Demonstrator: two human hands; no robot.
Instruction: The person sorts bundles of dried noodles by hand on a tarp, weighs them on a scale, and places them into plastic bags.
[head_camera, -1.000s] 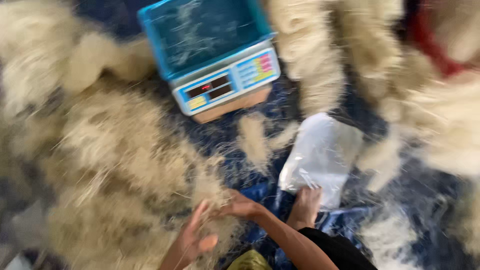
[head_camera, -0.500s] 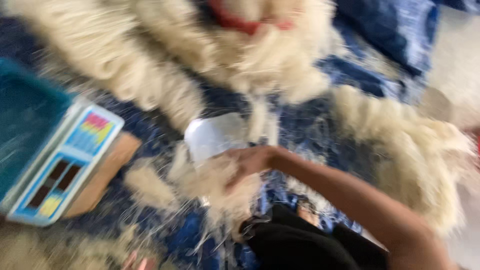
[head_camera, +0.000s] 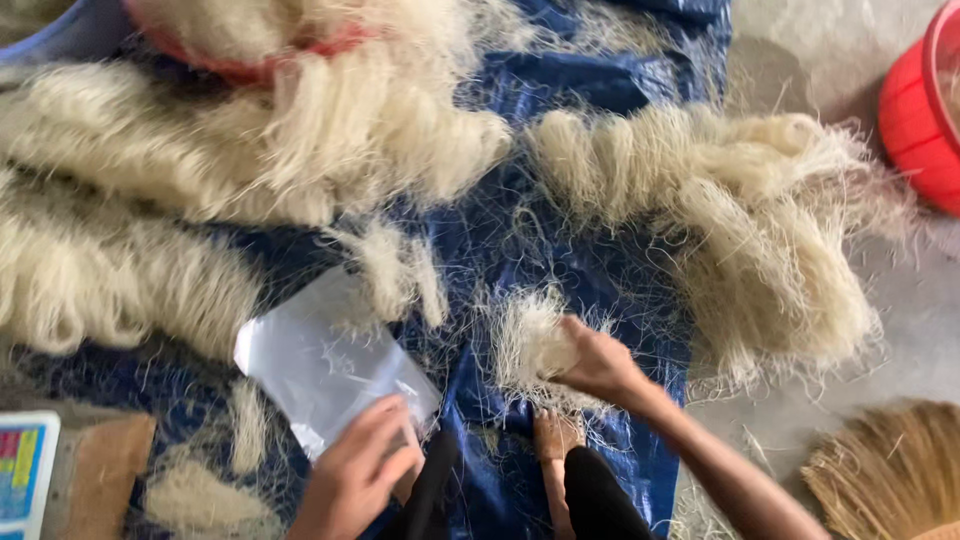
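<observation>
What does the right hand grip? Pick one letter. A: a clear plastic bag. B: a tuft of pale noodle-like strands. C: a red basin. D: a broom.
B: the right hand closes its fingers on a tuft of pale strands over the blue tarp, while the clear plastic bag lies under the left hand, and the red basin and broom sit apart at the right edge.

Plastic bag (head_camera: 325, 370) under left hand (head_camera: 358, 478); noodle clump (head_camera: 530, 345) in right hand (head_camera: 600, 362). Tarp (head_camera: 560, 240) beneath both. Basin (head_camera: 920, 110) far right, broom (head_camera: 890, 470) right, scale (head_camera: 25, 475) left.
</observation>
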